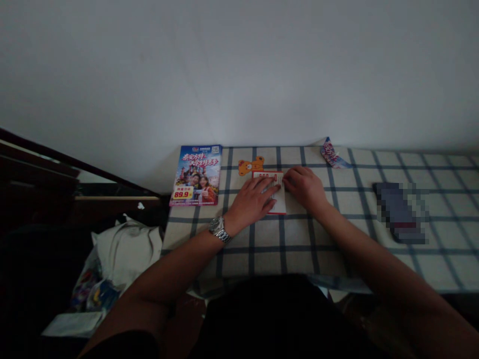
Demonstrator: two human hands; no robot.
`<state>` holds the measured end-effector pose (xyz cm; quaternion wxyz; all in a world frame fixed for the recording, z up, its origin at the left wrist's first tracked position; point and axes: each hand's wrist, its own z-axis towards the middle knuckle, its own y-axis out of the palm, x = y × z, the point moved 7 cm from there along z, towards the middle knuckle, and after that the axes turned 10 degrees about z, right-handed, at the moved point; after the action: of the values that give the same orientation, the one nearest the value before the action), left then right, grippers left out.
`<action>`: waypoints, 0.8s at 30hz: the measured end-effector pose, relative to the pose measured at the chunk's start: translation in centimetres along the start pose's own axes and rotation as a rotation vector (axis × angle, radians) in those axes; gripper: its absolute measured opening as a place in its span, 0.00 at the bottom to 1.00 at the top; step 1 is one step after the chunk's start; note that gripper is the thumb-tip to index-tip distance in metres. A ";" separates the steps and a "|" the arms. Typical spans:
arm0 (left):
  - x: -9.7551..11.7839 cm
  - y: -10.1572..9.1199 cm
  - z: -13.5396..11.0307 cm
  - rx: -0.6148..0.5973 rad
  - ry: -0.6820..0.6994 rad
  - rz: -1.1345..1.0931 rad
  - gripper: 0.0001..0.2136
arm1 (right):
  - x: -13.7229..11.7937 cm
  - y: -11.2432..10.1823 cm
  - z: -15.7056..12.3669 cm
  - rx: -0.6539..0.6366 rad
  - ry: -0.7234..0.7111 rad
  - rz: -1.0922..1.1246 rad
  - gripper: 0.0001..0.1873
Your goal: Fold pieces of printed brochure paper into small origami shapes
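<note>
A small white paper (279, 205) with red print and a red edge, apparently a folded leaflet, lies on the checked tablecloth (239, 259). Pressed flat across it is my left hand (254, 198), fingers spread, with a metal watch on the wrist. My right hand (302, 185) is at the paper's right edge, its fingers curled and closed together on that edge; the fingertips are partly hidden. Just behind the paper is a brown cartoon bear (251, 166), flat on the cloth.
Left of my hands lies a colourful printed flyer (198, 174), perhaps a stack. A torn or folded flyer piece (333, 153) leans near the wall. To the right rests a dark, blurred phone-like object (398, 212). Below the table's left end are white bags (127, 249).
</note>
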<state>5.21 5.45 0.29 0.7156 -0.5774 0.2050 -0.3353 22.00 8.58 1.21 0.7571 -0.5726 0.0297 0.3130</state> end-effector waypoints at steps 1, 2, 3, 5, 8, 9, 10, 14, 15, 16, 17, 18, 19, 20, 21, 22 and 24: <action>0.0 0.0 0.0 0.000 -0.001 0.003 0.21 | 0.2 0.0 0.3 0.001 0.004 -0.001 0.05; 0.0 0.0 0.0 0.000 -0.001 0.007 0.21 | 0.3 0.1 0.7 0.000 0.002 -0.003 0.05; 0.0 -0.1 0.0 0.002 0.000 0.009 0.21 | 0.5 0.1 1.0 0.006 0.002 -0.004 0.05; 0.0 -0.1 0.0 0.004 0.001 0.010 0.21 | 0.8 0.1 1.6 0.018 0.009 0.010 0.06; 0.0 0.0 0.0 0.001 0.000 0.004 0.21 | 1.1 0.3 2.2 0.015 0.001 0.033 0.06; -0.1 0.0 0.0 -0.001 -0.001 0.003 0.21 | 1.2 0.3 2.4 0.017 0.003 0.037 0.06; -0.1 0.0 0.0 -0.002 -0.001 0.001 0.21 | 1.3 0.4 2.5 0.022 0.009 0.039 0.06; -0.1 0.1 0.0 -0.003 -0.003 -0.006 0.21 | 1.5 0.4 2.8 0.050 0.027 0.050 0.07; -0.1 0.1 0.0 -0.003 -0.006 -0.009 0.22 | 1.5 0.4 2.8 0.051 0.023 0.059 0.07; -0.1 0.1 0.0 -0.004 -0.007 -0.012 0.22 | 1.5 0.4 2.7 0.050 0.017 0.073 0.07; -0.1 0.1 0.0 -0.005 -0.007 -0.014 0.22 | 1.5 0.3 2.6 0.049 0.012 0.091 0.07; -0.1 0.1 -0.1 -0.005 -0.008 -0.015 0.22 | 1.4 0.1 2.4 0.049 0.007 0.109 0.07; 0.0 0.0 -0.1 -0.005 -0.008 -0.016 0.22 | 1.3 -0.1 2.2 0.054 0.005 0.124 0.07; 0.0 0.0 -0.1 -0.005 -0.009 -0.015 0.22 | 1.3 -0.4 1.9 0.067 0.006 0.135 0.06; 0.0 0.0 -0.1 -0.004 -0.010 -0.014 0.22 | 1.2 -0.7 1.5 0.077 0.005 0.144 0.06; 0.0 0.0 -0.1 -0.003 -0.010 -0.011 0.22 | 1.1 -0.9 1.1 0.086 0.003 0.156 0.06; 0.0 0.1 -0.1 0.002 -0.008 -0.005 0.22 | 0.7 -1.2 0.3 0.081 -0.008 0.176 0.06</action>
<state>5.14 5.41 0.13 0.7162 -0.5786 0.2004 -0.3349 23.10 8.99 2.01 0.7492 -0.5356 0.0894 0.3793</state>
